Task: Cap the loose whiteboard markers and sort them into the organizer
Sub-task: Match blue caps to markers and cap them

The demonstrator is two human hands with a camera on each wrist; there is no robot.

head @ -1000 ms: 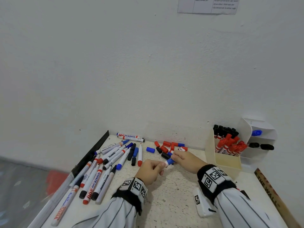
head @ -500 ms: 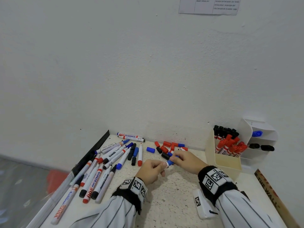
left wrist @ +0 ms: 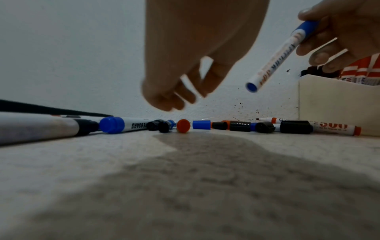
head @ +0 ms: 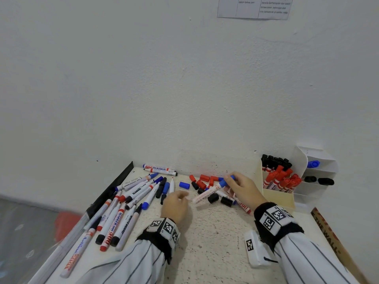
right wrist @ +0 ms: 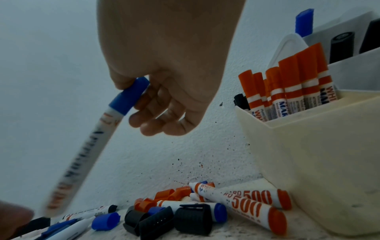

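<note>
My right hand [head: 229,179] pinches a capped blue marker [head: 208,192] by its blue cap and holds it slanted above the table, tail down towards my left hand. In the right wrist view the thumb and fingers of this hand [right wrist: 141,99] close on the marker's [right wrist: 88,146] cap. My left hand [head: 181,195] hovers just left of the tail, fingers loosely curled and holding nothing; it [left wrist: 170,100] looks blurred in the left wrist view. A cream box [head: 276,198] holds red and black markers. The white tiered organizer [head: 328,171] behind it holds one blue marker [head: 313,163] and black ones.
Several loose markers [head: 131,197] lie fanned at the table's left beside a black strip [head: 110,193]. Loose red, blue and black caps [head: 205,181] and a few markers lie under my right hand. A white tagged device [head: 256,251] and a printed wooden strip [head: 328,238] sit at right.
Both hands were together on the blue marker. My left hand has let go, and my right hand has lifted the marker up and to the right.
</note>
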